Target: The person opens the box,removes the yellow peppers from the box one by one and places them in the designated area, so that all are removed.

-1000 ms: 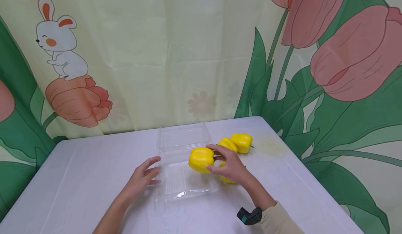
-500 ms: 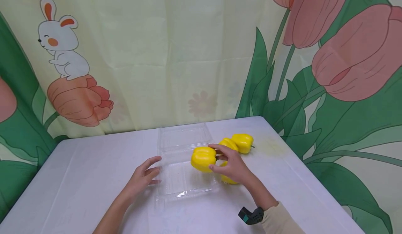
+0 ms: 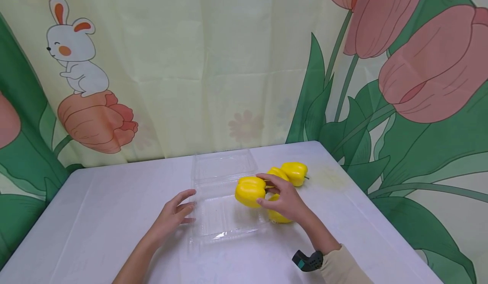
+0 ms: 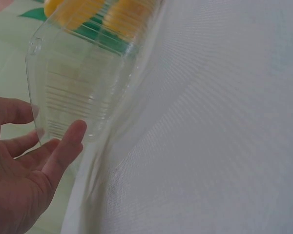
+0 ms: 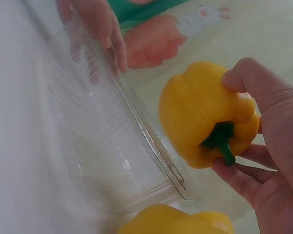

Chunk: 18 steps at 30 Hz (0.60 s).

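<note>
My right hand (image 3: 284, 197) pinches a yellow bell pepper (image 3: 250, 191) between thumb and fingers, holding it over the right part of a clear plastic clamshell box (image 3: 213, 218). In the right wrist view the pepper's green stem (image 5: 223, 141) points toward my palm. The box lies unfolded, its lid (image 3: 223, 165) laid back toward the curtain. At the box's left edge, my left hand (image 3: 173, 216) has its fingers spread, fingertips right at the rim. The left wrist view shows those fingers (image 4: 63, 151) loosely extended along the clear wall.
Two yellow bell peppers (image 3: 295, 174) lie together right of the lid. Another pepper (image 3: 278, 216) sits beside the box, partly hidden behind my right hand. A white cloth (image 3: 106, 216) covers the table, and a printed curtain (image 3: 164, 72) hangs behind it.
My right hand and the pepper it holds have drifted slightly right and a little upward in the head view. My left hand and the box stay in place.
</note>
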{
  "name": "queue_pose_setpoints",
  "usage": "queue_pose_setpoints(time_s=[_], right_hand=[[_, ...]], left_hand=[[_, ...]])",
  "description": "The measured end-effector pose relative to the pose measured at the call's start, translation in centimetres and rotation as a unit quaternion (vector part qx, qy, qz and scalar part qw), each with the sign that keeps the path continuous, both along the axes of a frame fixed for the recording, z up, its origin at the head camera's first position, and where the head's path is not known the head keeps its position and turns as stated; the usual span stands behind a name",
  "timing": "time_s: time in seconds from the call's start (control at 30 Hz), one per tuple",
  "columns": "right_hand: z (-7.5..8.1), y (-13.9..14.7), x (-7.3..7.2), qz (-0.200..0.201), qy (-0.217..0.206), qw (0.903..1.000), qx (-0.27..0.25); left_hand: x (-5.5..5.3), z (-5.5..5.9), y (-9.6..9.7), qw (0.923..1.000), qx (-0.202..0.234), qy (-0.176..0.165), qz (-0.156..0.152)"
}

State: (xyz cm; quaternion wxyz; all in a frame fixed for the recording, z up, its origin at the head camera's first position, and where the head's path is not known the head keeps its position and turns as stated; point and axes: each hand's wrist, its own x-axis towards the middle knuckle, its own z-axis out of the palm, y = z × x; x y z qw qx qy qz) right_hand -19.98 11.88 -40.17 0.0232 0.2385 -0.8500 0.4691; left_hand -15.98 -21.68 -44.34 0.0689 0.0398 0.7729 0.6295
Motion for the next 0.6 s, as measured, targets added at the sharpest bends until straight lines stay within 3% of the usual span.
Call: queue_pose_setpoints(time_s=[0.6], right_hand=[[0.05,0.8,-0.04,0.001,0.002,0.9999,-0.013]], left_hand=[[-0.1,-0.03,-0.01,1.0,-0.007,-0.002,0.003]])
